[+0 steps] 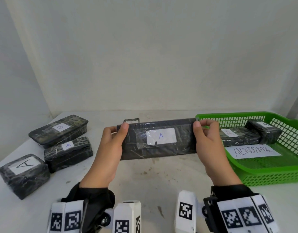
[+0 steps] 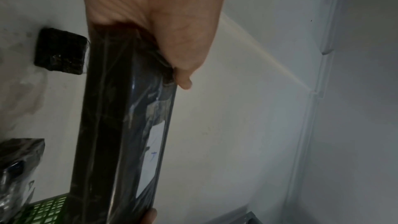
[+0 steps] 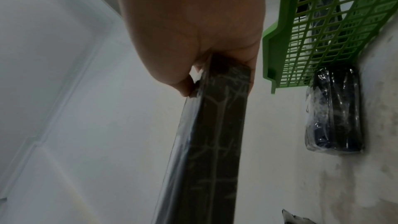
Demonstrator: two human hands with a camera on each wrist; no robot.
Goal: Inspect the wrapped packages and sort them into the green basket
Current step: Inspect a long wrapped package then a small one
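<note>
The left hand (image 1: 109, 148) and the right hand (image 1: 208, 145) each grip one end of a long black wrapped package (image 1: 158, 139), thumbs on its top face, holding it level above the middle of the table (image 1: 153, 179) with its "A" label facing up. The green basket (image 1: 270, 172) sits at the table's right edge and holds two wrapped packages (image 1: 242, 137) along its far wall, with an "ABNORMAL" paper (image 1: 252, 151) in front of them. Three more packages (image 1: 67, 152) lie near the table's left edge.
</note>
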